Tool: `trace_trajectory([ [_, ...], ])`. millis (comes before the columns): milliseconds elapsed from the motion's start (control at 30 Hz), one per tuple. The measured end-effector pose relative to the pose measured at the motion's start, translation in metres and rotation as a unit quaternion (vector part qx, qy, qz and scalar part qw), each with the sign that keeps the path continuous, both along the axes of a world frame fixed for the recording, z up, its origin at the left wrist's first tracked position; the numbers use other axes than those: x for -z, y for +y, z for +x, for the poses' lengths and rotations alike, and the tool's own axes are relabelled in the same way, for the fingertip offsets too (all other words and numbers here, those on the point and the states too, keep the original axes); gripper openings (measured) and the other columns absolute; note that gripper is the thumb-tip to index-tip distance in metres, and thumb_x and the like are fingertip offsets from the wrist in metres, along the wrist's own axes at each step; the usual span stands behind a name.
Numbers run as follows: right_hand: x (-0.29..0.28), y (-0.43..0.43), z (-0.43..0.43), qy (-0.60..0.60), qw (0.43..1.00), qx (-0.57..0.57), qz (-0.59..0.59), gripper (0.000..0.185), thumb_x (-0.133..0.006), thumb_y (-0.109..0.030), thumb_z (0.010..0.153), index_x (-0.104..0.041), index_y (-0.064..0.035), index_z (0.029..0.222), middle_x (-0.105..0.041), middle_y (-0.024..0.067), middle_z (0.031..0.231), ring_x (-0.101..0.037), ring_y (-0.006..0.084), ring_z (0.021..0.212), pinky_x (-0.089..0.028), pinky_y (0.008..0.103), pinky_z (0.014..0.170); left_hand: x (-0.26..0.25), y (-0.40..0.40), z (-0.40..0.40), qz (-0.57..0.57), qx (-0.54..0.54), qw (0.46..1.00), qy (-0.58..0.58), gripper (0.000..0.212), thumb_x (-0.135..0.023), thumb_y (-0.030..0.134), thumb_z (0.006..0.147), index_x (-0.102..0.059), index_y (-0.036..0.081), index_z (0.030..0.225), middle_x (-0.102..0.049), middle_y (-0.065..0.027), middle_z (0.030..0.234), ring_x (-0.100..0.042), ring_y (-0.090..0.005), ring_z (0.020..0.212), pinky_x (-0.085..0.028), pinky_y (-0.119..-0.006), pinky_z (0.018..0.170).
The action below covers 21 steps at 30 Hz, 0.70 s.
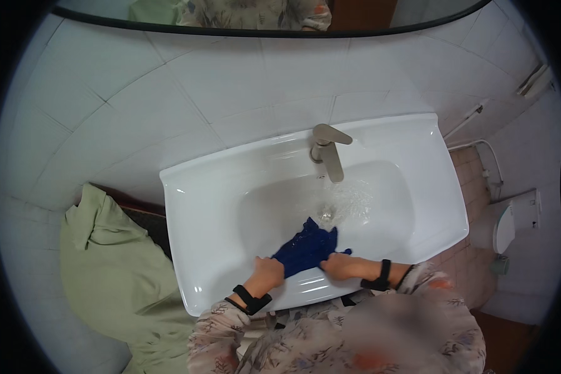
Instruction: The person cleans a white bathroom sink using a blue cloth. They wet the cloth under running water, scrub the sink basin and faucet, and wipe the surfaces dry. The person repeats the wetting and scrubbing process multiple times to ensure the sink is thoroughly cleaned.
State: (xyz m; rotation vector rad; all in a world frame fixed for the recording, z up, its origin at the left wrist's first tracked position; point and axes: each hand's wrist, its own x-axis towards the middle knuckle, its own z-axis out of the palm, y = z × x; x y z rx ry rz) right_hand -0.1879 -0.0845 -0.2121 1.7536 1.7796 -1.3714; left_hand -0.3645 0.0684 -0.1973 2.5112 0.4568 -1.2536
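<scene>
A dark blue cloth [306, 248] is stretched between my two hands over the near part of a white ceramic washbasin [205, 224]. My left hand [269, 271] grips its left edge; my right hand [336, 265] grips its right side close to the basin's front rim, and a small bit of the cloth sticks out past my fingers. The cloth's far edge hangs near the metal drain [326, 214]. Beyond it stands a brushed-metal single-lever faucet [329, 152], with disturbed water in the bowl beneath its spout.
Light green fabric [121, 271] is draped over something left of the basin. A dark-framed mirror [262, 30] hangs on the tiled wall behind the faucet. To the right are a white toilet [502, 229], a small green container [500, 265] and white pipes.
</scene>
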Motion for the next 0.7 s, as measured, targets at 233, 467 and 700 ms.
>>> trace_trajectory([
  [233, 0.057, 0.060, -0.034, 0.114, 0.968, 0.173, 0.138, 0.031, -0.060, -0.019, 0.076, -0.063, 0.0011, 0.099, -0.061, 0.0251, 0.098, -0.060, 0.0404, 0.094, -0.049, 0.0445, 0.080, 0.008, 0.059, -0.005, 0.032, -0.224, 0.922, -0.316, 0.018, -0.058, 0.020, 0.080, -0.066, 0.005, 0.088, -0.066, -0.0113, 0.087, -0.063, -0.0325, 0.084, -0.047, -0.045, 0.077],
  [467, -0.048, 0.036, 0.076, 0.150, 0.887, 0.378, 0.218, 0.025, -0.056, -0.013, 0.075, -0.065, 0.0003, 0.095, -0.063, 0.0125, 0.082, -0.060, 0.0229, 0.074, -0.049, 0.0338, 0.068, -0.038, 0.088, -0.005, -0.309, -0.436, 0.680, -0.502, 0.018, -0.047, 0.016, 0.097, -0.053, 0.000, 0.102, -0.051, -0.0044, 0.078, -0.047, -0.0124, 0.077, -0.042, -0.027, 0.072],
  [700, -0.098, 0.002, 0.162, 0.126, 0.858, 0.445, 0.225, 0.014, -0.058, -0.010, 0.073, -0.062, -0.0018, 0.084, -0.060, 0.0060, 0.072, -0.056, 0.0156, 0.069, -0.046, 0.0286, 0.064, -0.095, 0.064, 0.040, -0.282, -0.399, 0.733, -0.473, 0.020, -0.051, 0.020, 0.096, -0.056, 0.002, 0.106, -0.058, -0.0090, 0.081, -0.055, -0.0199, 0.075, -0.046, -0.031, 0.072],
])
